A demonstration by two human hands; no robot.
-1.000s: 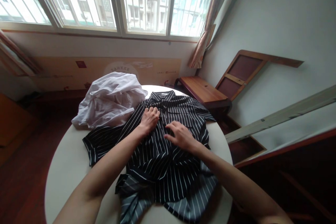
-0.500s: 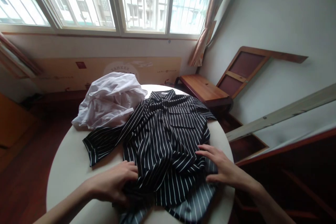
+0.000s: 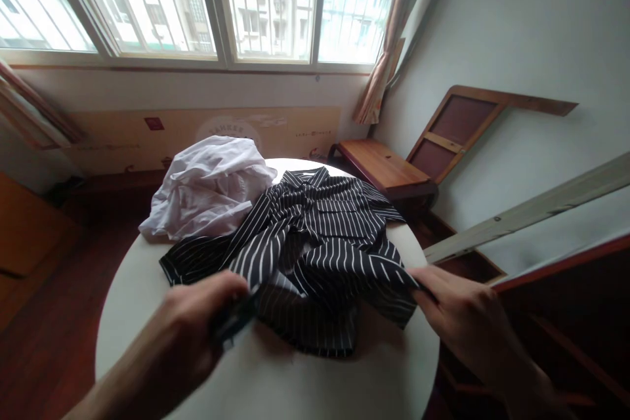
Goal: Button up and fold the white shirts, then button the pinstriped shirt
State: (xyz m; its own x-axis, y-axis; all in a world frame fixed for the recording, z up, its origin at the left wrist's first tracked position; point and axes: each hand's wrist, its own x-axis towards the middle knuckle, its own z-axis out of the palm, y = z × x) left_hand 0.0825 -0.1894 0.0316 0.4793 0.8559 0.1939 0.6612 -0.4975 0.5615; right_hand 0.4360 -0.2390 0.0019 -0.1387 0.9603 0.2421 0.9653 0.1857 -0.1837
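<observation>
A black shirt with white stripes lies on a round white table, its collar toward the window. My left hand is closed on the shirt's lower left front edge and holds it raised off the table; motion blurs the fingers a little. At the lower right, my right hand pinches the opposite front edge and pulls it out to the side. Between the hands the front is lifted and partly open, so the inside and the back hem show. One sleeve stretches left, the other lies at the right.
A crumpled white cloth is heaped on the table's far left, touching the striped sleeve. Behind the table's right side stands a low wooden bench. A wooden panel leans by the wall, and a pale beam slants at the right.
Both hands have gone from resting open at the shirt's lower sides to gripping its front edges. The lower front has been lifted and spread, and the hem has moved away from me.
</observation>
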